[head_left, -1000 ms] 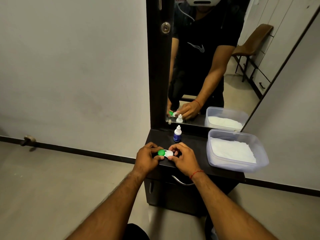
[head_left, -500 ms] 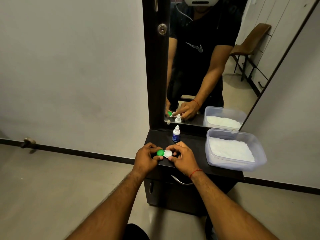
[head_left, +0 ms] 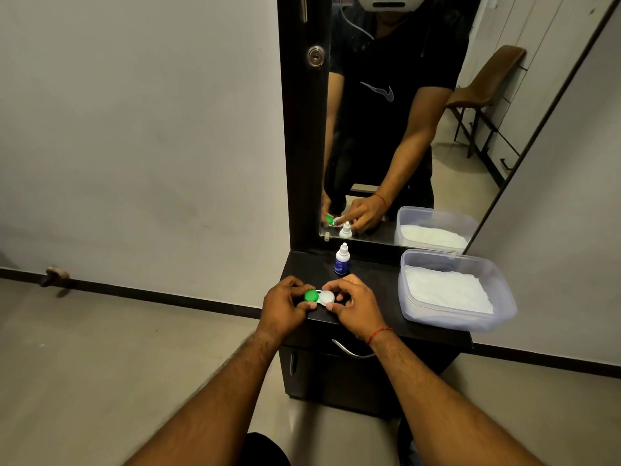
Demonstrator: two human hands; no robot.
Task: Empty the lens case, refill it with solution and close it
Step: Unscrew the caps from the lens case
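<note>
A lens case (head_left: 319, 297) with one green cap and one white cap is held over the front left part of a dark dresser top (head_left: 376, 290). My left hand (head_left: 285, 306) grips its green end, thumb and fingers curled round it. My right hand (head_left: 356, 306) pinches the white cap between thumb and fingers. Both caps sit on the case. A small solution bottle (head_left: 341, 260), white with a blue label and a white tip, stands upright behind the hands near the mirror.
A clear plastic tub (head_left: 504, 297) lined with white tissue sits on the right of the dresser top. A tall mirror (head_left: 420, 112) rises behind and reflects the hands and bottle. A drawer handle (head_left: 353, 352) is below my right wrist. A grey wall is to the left.
Both hands keep their hold on the case in about the same spot. My right fingers have shifted a little on the white cap.
</note>
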